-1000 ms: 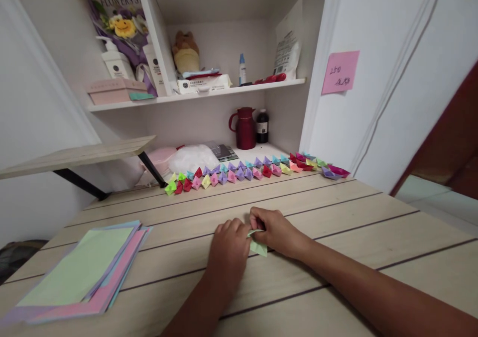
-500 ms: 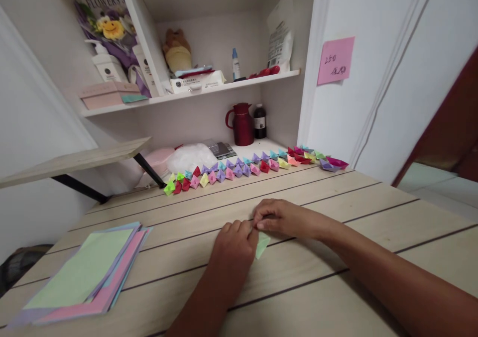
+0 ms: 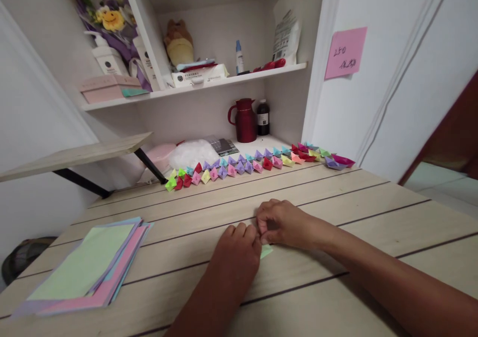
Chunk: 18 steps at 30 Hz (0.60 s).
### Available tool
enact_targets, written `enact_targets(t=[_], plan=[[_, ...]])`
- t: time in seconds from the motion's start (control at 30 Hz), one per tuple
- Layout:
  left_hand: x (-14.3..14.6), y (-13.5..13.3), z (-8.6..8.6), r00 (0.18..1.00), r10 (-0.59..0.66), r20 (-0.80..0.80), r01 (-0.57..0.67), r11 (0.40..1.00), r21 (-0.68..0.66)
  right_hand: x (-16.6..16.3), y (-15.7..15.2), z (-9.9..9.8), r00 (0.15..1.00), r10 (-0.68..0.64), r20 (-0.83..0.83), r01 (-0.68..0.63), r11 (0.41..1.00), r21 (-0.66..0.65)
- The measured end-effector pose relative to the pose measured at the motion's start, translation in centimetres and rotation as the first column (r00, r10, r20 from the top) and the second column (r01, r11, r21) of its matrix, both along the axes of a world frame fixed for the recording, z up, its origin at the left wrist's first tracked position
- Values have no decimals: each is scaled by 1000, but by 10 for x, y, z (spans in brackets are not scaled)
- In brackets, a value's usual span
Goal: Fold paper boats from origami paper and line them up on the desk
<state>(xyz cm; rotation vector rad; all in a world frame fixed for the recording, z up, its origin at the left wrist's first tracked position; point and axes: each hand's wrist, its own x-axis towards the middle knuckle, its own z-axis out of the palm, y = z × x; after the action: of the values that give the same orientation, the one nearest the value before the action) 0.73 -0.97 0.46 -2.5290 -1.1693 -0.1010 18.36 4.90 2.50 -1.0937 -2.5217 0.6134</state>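
A small piece of light green paper (image 3: 266, 251) pokes out between my two hands, low over the wooden table (image 3: 298, 287). Most of it is hidden by the fingers. My left hand (image 3: 239, 250) is closed on the paper from the left, its back turned toward me. From the right, my right hand (image 3: 282, 222) pinches with thumb and forefinger at the paper's far edge, close against the left fingers. Whatever fold lies under the fingertips cannot be seen.
Rows of small folded paper boats (image 3: 231, 168) in many colours line the table's back edge. At left lies a stack of coloured paper sheets (image 3: 85, 267), green on top. Behind stand a dark red jug (image 3: 245, 121), a dark bottle (image 3: 263, 118) and a raised wooden shelf (image 3: 74, 155).
My right thumb has shifted slightly down and toward me, and less of the green paper shows. Both hands stay together. The whole view has turned a little.
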Motion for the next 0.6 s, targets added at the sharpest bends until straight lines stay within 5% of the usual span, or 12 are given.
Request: enact_targets(t=[0.17,0.37,0.6], plan=[[-3,1,-1,975,107,194,-85,989,-121,-3,-6,1,996,-40,80,39,999,10],[-17,5,1,888,134,440,-9,961,-275,-3,-6,0,993,-36,110,34,999,22],[-23,4,4,942,24,334,49,977,-209,-4,1,-6,996,-44,75,43,999,16]])
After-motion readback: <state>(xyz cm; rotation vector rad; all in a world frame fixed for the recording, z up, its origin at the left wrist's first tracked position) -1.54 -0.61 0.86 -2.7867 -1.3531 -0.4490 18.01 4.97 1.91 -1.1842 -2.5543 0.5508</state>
